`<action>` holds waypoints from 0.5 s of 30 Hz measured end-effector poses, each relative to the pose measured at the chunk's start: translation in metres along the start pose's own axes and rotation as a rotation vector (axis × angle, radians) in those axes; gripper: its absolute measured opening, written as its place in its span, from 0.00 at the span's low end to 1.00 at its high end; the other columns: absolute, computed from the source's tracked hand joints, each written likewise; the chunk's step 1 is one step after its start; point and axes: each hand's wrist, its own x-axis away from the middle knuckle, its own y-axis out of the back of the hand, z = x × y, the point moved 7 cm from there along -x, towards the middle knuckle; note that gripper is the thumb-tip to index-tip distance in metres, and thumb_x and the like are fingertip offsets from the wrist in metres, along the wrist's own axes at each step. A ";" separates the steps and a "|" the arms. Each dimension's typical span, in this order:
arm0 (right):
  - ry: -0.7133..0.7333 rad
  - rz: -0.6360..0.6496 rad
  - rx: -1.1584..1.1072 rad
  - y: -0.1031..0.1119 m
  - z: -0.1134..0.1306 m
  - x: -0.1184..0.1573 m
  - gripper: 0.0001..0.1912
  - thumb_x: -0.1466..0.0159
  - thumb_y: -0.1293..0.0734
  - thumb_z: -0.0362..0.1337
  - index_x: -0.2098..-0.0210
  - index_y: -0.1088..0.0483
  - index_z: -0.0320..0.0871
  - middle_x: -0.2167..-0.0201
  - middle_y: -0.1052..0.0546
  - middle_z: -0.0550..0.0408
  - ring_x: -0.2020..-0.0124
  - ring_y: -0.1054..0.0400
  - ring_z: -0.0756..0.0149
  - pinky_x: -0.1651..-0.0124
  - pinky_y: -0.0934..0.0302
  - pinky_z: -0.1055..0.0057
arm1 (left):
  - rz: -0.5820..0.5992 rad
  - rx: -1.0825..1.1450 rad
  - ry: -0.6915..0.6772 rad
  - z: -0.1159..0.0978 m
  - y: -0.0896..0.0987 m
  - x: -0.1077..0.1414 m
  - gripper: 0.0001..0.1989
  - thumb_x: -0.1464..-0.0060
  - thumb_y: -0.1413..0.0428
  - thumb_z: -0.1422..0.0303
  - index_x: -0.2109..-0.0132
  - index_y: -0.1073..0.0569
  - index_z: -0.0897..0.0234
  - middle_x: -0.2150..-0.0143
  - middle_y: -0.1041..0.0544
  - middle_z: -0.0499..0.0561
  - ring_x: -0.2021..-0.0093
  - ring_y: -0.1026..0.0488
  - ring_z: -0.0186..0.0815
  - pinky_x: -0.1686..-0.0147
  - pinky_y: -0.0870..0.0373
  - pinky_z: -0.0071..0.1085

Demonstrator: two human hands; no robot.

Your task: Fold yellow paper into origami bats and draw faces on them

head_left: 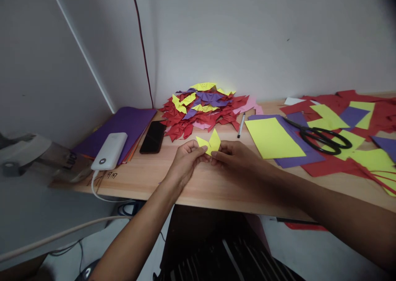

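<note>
A small folded piece of yellow paper (214, 141) is held up just above the desk, with two pointed flaps spreading upward. My left hand (189, 156) pinches its left side between thumb and fingers. On its right side, my right hand (229, 152) grips the lower edge, the thumb lying across the front. Fingertips of both hands hide the bottom of the fold. Behind it lies a heap of folded paper figures (182, 120) in red, yellow, purple and pink, a few yellow ones bearing drawn faces.
A pen (241, 125), a yellow paper stack (272, 139), black-handled scissors (328, 140) and paper scraps (328, 116) lie to the right. Leftward are a phone (152, 136), a white power bank (109, 151) with cable, purple sheets (133, 118) and a clear bottle (58, 157).
</note>
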 end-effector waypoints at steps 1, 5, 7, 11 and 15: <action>0.004 -0.004 0.006 0.000 0.001 0.000 0.12 0.38 0.36 0.44 0.68 0.31 0.41 0.71 0.23 0.54 0.72 0.32 0.70 0.68 0.40 0.71 | 0.002 0.001 0.005 0.000 0.000 0.000 0.11 0.54 0.37 0.69 0.73 0.33 0.68 0.78 0.25 0.50 0.77 0.27 0.30 0.71 0.33 0.25; 0.013 -0.002 0.017 0.000 0.002 0.000 0.11 0.38 0.36 0.43 0.68 0.31 0.41 0.72 0.24 0.55 0.73 0.33 0.70 0.69 0.42 0.71 | -0.004 0.019 0.008 -0.002 0.000 0.000 0.11 0.55 0.37 0.70 0.71 0.33 0.68 0.77 0.25 0.49 0.77 0.27 0.29 0.71 0.32 0.25; 0.025 0.016 0.009 -0.001 0.003 0.000 0.10 0.38 0.36 0.43 0.68 0.31 0.41 0.72 0.24 0.55 0.73 0.34 0.70 0.68 0.41 0.71 | 0.000 0.013 0.013 -0.002 -0.001 0.000 0.12 0.56 0.36 0.70 0.67 0.32 0.69 0.75 0.24 0.49 0.76 0.27 0.29 0.72 0.33 0.25; 0.030 0.037 -0.010 -0.004 0.004 0.000 0.11 0.38 0.36 0.42 0.69 0.31 0.41 0.72 0.24 0.55 0.73 0.34 0.71 0.69 0.41 0.72 | 0.045 -0.107 0.030 0.001 -0.007 -0.001 0.15 0.55 0.36 0.65 0.64 0.30 0.70 0.75 0.26 0.49 0.78 0.31 0.27 0.78 0.40 0.23; 0.004 0.017 0.050 -0.005 0.004 0.002 0.11 0.39 0.36 0.43 0.71 0.30 0.41 0.73 0.23 0.55 0.74 0.34 0.70 0.69 0.42 0.72 | -0.031 -0.153 0.010 0.001 -0.003 -0.002 0.16 0.59 0.33 0.64 0.70 0.30 0.70 0.78 0.29 0.47 0.82 0.37 0.24 0.81 0.46 0.23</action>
